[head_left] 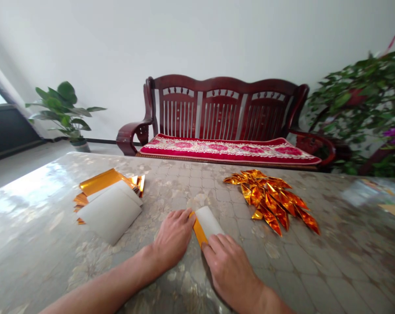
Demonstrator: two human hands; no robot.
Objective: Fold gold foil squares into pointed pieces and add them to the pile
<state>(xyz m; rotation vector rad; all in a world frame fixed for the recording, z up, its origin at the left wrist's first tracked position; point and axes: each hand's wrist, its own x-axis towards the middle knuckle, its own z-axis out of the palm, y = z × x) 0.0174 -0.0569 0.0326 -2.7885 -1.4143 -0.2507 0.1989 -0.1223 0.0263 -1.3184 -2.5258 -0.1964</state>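
A sheet of gold foil paper point(209, 222) lies on the table in front of me, its white back up and a gold strip folded over along its left side. My left hand point(175, 233) grips the far left corner of that strip, fingers closed together. At the near end, my right hand point(228, 264) has its fingers closed on the sheet's edge. To the left is a loose stack of gold foil paper point(114, 211), mostly white side up. On the right lies a pile of folded gold foil pieces point(271, 196) with pointed ends.
The table point(171, 183) has a patterned, shiny cover. Clear plastic packaging point(374, 192) sits at its right edge. Beyond stands a dark red wooden bench point(217, 104) with a red floral cushion point(230, 148). Potted plants point(66, 107) flank the bench.
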